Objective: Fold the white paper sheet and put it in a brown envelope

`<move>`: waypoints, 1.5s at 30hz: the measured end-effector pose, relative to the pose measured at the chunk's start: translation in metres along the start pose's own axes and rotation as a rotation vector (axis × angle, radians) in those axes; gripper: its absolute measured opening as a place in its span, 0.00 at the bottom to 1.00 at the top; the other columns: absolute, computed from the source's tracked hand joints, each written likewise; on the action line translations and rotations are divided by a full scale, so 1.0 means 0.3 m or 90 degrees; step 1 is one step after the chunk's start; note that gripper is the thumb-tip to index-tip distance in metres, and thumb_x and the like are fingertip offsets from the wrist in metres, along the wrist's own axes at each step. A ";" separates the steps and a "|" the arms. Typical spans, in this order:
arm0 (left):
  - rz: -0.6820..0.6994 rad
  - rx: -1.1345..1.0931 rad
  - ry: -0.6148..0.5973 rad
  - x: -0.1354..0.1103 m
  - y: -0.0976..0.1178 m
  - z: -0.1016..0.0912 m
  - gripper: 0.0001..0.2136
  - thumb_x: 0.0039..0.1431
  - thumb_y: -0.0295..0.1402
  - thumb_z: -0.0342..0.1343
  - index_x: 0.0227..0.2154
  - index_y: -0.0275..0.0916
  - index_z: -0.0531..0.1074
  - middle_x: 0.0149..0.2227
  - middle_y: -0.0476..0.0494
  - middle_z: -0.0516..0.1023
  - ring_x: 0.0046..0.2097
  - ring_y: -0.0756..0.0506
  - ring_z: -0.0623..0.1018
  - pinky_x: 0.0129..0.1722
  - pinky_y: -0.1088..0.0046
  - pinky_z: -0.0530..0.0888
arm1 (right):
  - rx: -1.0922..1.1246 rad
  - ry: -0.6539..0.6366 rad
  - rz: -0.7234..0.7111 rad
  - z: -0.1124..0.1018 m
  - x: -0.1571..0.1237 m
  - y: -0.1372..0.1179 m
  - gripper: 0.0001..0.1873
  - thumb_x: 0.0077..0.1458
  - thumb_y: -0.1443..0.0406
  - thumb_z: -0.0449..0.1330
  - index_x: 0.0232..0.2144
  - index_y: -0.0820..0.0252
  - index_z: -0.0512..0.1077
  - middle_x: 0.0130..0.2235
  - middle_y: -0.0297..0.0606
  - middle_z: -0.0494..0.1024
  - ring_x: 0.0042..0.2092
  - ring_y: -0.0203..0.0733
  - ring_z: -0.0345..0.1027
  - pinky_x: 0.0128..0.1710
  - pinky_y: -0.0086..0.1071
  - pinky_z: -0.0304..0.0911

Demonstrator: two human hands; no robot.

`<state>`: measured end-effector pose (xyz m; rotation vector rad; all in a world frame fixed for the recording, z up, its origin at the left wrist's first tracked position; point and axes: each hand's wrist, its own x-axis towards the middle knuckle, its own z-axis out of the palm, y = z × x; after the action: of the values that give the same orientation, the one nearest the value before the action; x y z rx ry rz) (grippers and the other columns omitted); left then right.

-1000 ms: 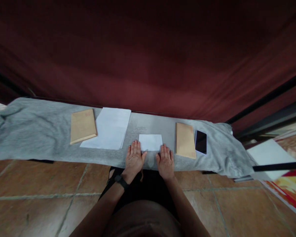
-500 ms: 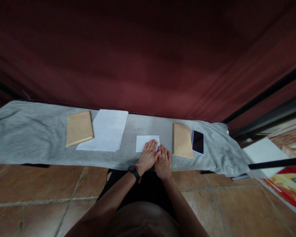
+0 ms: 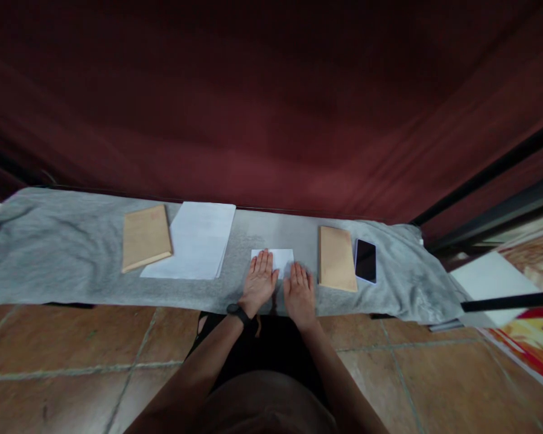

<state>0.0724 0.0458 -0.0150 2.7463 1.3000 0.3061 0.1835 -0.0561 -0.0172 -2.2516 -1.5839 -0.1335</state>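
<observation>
A small folded white paper (image 3: 281,258) lies on the grey cloth (image 3: 63,253) in front of me. My left hand (image 3: 259,282), with a black watch on its wrist, lies flat on the paper's left part, fingers stretched out. My right hand (image 3: 299,295) lies flat with its fingertips on the paper's lower right edge. Neither hand grips anything.
A stack of white sheets (image 3: 195,239) and a tan envelope (image 3: 145,237) lie to the left. Another tan envelope (image 3: 336,258) and a dark phone (image 3: 366,260) lie to the right. Behind hangs a dark red curtain (image 3: 271,108). Brown floor tiles (image 3: 72,361) are below.
My left hand slid right across the paper to meet the right hand, then moved back left over the paper. My right hand stayed almost in place.
</observation>
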 end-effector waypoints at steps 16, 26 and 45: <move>0.011 0.041 -0.030 0.003 -0.002 -0.007 0.27 0.69 0.29 0.34 0.69 0.30 0.53 0.71 0.35 0.56 0.73 0.42 0.50 0.71 0.55 0.51 | 0.043 -0.149 -0.048 0.043 0.178 -0.054 0.28 0.72 0.59 0.39 0.68 0.61 0.59 0.71 0.41 0.56 0.71 0.47 0.48 0.70 0.47 0.40; -0.081 0.036 -0.006 0.008 -0.051 0.007 0.28 0.70 0.36 0.36 0.69 0.28 0.54 0.71 0.34 0.54 0.73 0.41 0.52 0.71 0.57 0.50 | 0.004 -0.067 -0.017 0.078 0.165 -0.032 0.29 0.72 0.58 0.42 0.68 0.67 0.57 0.69 0.49 0.58 0.70 0.51 0.51 0.69 0.50 0.42; -0.144 0.038 0.028 -0.009 -0.089 -0.014 0.28 0.70 0.37 0.38 0.68 0.27 0.55 0.70 0.32 0.56 0.72 0.39 0.54 0.70 0.56 0.53 | -0.012 0.044 0.054 0.058 0.106 0.047 0.28 0.71 0.62 0.41 0.66 0.74 0.60 0.67 0.56 0.62 0.67 0.56 0.57 0.66 0.52 0.50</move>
<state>0.0497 0.0608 -0.0157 2.6187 1.6382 0.3157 0.2055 -0.0259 -0.0277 -2.2984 -1.4561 -0.2029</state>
